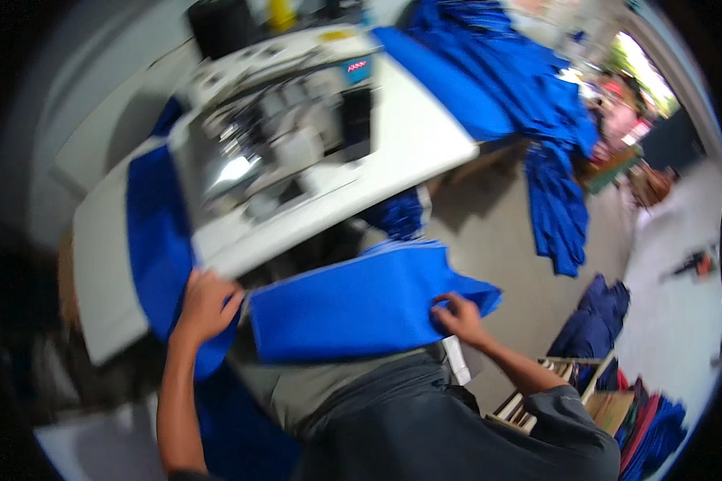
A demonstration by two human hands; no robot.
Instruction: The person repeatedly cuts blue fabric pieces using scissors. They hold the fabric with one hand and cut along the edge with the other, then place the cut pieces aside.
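Observation:
My left hand [208,301] is closed on a long blue fabric strip [156,232] that lies over the left end of the white table [100,264] and hangs past its front edge. My right hand [457,317] has its fingers curled onto the right part of a blue fabric piece [345,309] with a pale edge, spread across my lap below the table edge. A white sewing machine [281,136] with metal parts and a small lit display stands on the table, beyond both hands. The picture is blurred.
Heaped blue cloth [497,72] covers the table's back right and hangs down. Dark cones [221,24] stand behind the machine. At lower right are a wooden stool or rack [586,377], navy cloth [586,329] and stacked coloured fabrics [650,425]; a bright opening is at upper right.

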